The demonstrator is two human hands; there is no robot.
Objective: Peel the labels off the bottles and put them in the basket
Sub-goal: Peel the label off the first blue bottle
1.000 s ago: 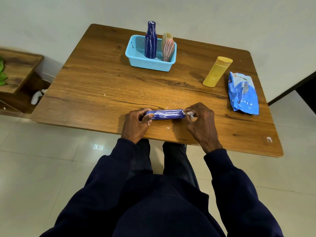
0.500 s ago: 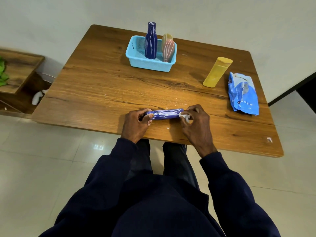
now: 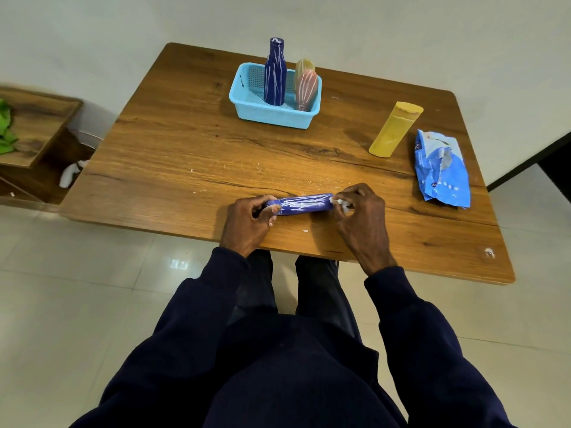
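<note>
Peeling was the step in hand. By the near edge of the tabletop (image 3: pixel 185 156) the bottle (image 3: pixel 304 204) lay on its side, running left to right, streaked with white residue. The left hand (image 3: pixel 247 222) gripped its left end, fingers curled round it to steady it. The right hand (image 3: pixel 360 214) pinched a white scrap (image 3: pixel 340 202) of label at the bottle's right end.

On the far side the basket (image 3: pixel 272 117) held a navy bottle (image 3: pixel 274 75) and a pink bottle (image 3: pixel 306 86), both upright and streaked white, so those two looked finished. A yellow bottle (image 3: pixel 394 129) stood well right of the basket, with a blue packet (image 3: pixel 441 169) lying just beside it on the right. Whether the yellow bottle bore a label could not be told.

Next, by my reading, the scrap needed pulling clear without tearing, while the left hand held firm against any roll. Then the bottle would go across to the basket, into its free left part.
</note>
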